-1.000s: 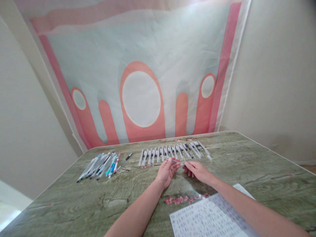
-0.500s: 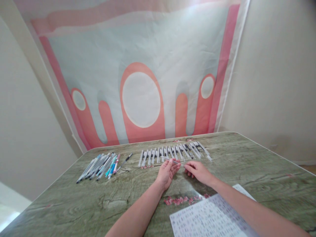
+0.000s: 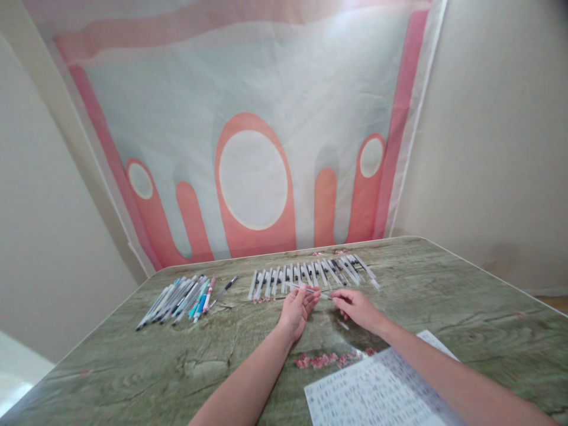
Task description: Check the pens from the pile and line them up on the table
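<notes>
Near the middle of the table, my left hand (image 3: 298,310) is closed on a slim, clear pen barrel (image 3: 293,286), which points up and to the left. My right hand (image 3: 355,307) pinches a thin, pale stick-like piece (image 3: 327,296) that reaches toward the barrel's near end. Whether the two pieces touch or join is too small to tell. Just beyond both hands lies a long row of clear pen parts (image 3: 275,281), with dark pieces among them. On the table below my right hand shows a small pale streak (image 3: 344,325), which I cannot make out.
Several pens and markers (image 3: 177,302) lie bunched at the left, some blue and pink. A single black-and-clear pen (image 3: 228,286) lies beside them. A printed sheet (image 3: 355,390) lies under my right forearm. The wood-patterned table (image 3: 133,373) ends at a patterned hanging cloth (image 3: 252,59).
My hands stay close together. The left has shifted slightly left with the barrel, and more of the thin piece shows at my right fingertips. A small pale streak now shows below the right hand.
</notes>
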Motion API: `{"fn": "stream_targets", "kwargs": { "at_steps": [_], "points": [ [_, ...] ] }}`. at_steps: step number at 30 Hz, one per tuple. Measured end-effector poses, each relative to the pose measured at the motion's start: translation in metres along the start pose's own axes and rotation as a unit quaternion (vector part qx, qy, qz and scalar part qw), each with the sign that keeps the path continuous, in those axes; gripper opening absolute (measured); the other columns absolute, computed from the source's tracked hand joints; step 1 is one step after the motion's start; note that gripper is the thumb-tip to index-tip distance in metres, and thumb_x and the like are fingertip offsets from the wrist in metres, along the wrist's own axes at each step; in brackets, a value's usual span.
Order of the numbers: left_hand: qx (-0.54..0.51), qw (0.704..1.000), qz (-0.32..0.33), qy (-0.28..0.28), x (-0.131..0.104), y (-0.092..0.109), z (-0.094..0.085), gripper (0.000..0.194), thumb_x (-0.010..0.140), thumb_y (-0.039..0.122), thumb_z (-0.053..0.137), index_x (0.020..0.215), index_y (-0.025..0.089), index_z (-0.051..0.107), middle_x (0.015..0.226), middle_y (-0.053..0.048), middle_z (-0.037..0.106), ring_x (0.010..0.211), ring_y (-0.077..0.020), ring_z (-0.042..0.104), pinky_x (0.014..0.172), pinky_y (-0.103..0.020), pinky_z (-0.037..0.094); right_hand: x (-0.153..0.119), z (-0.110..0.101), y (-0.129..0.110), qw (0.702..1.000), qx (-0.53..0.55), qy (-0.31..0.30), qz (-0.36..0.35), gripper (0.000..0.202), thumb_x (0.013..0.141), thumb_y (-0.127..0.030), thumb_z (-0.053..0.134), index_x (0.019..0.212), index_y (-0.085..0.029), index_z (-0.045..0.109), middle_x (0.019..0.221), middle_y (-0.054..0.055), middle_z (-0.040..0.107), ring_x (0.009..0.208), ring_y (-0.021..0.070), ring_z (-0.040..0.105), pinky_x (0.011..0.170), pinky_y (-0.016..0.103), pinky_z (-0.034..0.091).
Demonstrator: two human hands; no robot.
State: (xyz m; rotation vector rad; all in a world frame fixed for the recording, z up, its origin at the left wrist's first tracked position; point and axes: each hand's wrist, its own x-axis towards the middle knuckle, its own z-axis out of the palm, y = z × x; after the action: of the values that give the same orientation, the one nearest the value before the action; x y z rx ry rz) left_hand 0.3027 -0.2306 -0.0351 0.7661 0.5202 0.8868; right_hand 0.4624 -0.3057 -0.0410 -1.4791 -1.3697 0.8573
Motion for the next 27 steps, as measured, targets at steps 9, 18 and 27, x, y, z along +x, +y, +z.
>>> {"fn": "stream_targets", "kwargs": {
  "at_steps": [9,18,27],
  "points": [
    [-0.004,0.996,0.063,0.061,0.005,0.004,-0.005,0.023,0.074,0.034,0.055,0.082,0.013,0.052,0.084,-0.007,0.062,0.065,-0.0077,0.058,0.062,-0.019,0.047,-0.004,-0.035,-0.016,0.959,-0.266,-0.041,-0.094,0.021,0.07,-0.031,0.052,0.061,-0.017,0.064,0.061,0.003,0.061,0.056,0.0127,0.051,0.053,0.022,0.034],
    [0.065,0.98,0.137,0.127,0.01,0.005,-0.009,0.034,0.064,0.043,0.061,0.081,0.014,0.055,0.066,0.002,0.054,0.054,-0.0035,0.048,0.054,-0.015,0.039,-0.009,-0.099,-0.02,0.941,-0.31,-0.109,0.085,0.012,0.059,-0.02,0.054,0.053,-0.014,0.062,0.047,0.002,0.058,0.043,0.0106,0.049,0.043,0.019,0.033],
    [0.247,0.963,0.101,0.03,-0.003,0.001,0.006,0.034,0.066,0.045,0.057,0.076,0.013,0.06,0.058,0.001,0.053,0.049,-0.0066,0.045,0.05,-0.017,0.035,-0.016,-0.13,-0.023,0.883,-0.374,-0.095,0.266,0.014,0.056,-0.013,0.053,0.042,-0.012,0.052,0.038,0.004,0.053,0.033,0.0112,0.047,0.037,0.023,0.039]
  ]
}}
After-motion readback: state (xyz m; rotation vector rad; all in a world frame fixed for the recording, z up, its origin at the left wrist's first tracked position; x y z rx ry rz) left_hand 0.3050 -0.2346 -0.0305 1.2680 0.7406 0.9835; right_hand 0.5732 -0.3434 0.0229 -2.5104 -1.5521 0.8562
